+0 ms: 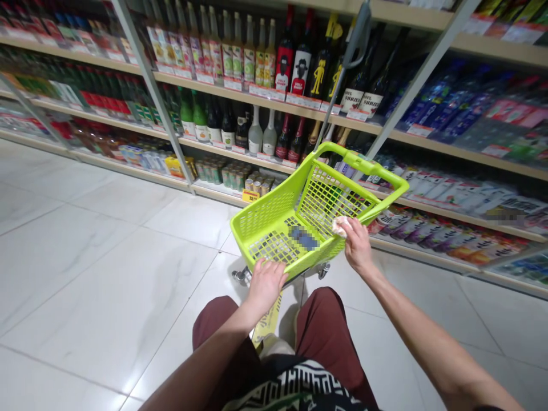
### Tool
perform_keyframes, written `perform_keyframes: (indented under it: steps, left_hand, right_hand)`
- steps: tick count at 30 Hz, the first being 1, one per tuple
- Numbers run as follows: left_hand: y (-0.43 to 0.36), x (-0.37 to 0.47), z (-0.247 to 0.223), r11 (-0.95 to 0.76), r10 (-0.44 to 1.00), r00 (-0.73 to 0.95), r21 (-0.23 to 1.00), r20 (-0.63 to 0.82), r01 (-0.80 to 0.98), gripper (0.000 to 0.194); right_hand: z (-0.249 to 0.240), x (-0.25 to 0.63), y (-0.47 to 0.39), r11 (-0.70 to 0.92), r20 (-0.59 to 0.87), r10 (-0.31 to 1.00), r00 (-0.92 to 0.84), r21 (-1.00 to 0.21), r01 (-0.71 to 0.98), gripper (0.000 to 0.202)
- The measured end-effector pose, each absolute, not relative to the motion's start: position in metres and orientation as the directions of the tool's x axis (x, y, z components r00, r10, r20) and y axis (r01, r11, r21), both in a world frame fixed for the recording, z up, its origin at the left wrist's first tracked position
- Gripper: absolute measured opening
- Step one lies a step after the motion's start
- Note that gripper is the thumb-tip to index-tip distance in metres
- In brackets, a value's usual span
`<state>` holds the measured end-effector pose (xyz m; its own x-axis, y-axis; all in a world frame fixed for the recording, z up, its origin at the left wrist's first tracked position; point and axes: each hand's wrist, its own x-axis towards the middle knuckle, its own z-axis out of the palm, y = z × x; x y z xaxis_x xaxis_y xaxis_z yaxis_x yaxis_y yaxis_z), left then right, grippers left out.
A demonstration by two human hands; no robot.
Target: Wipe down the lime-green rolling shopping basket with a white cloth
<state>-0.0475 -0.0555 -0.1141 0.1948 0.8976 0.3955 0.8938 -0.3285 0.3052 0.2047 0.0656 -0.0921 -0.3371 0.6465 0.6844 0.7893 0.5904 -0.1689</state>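
Observation:
In front of my knees stands a small lime-green shopping cart [268,220] with grid walls and a raised handle. My left hand [268,281] is closed over the cart's near rim, its fingertips curled to the inside. A crumpled white cloth or tissue [341,226] is pinched in the fingers of my right hand [357,242], against the cart's right side below the handle. On the basket floor lies a dark bluish item [303,237], blurred out, so its kind is hidden.
Shelves [257,93] of bottles and cans run behind the cart. A grey pole [336,97] rises behind the handle. White floor tiles [85,274] spread at the left. A yellow strip with markings [268,319] lies below the cart, between my knees.

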Motion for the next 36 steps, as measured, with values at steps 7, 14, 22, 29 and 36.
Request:
perform_keyframes:
  steps: [7,14,22,29,36]
  left_hand:
    - [-0.034,-0.043,-0.11,-0.319,0.913,0.202,0.311,0.354,0.895,0.02]
    - [-0.02,-0.07,-0.114,-0.363,0.903,0.258,0.289,0.343,0.886,0.043]
    - [-0.008,-0.075,-0.115,-0.303,0.935,0.215,0.321,0.281,0.897,0.057]
    - [0.001,-0.087,-0.108,-0.277,0.939,0.213,0.229,0.268,0.933,0.044]
    - [0.007,-0.101,-0.103,-0.296,0.949,0.26,0.224,0.178,0.929,0.051]
  right_hand:
    - [-0.121,0.118,0.02,0.738,0.667,0.605,-0.435,-0.264,0.621,0.041]
    - [-0.114,0.116,0.031,0.768,0.618,0.596,-0.512,-0.254,0.588,0.046]
    - [-0.126,0.124,0.021,0.724,0.665,0.631,-0.399,-0.32,0.611,0.051]
    - [-0.125,0.107,0.016,0.683,0.712,0.666,-0.222,-0.463,0.565,0.047]
    - [-0.191,0.062,0.009,0.676,0.672,0.696,-0.252,-0.495,0.546,0.044]
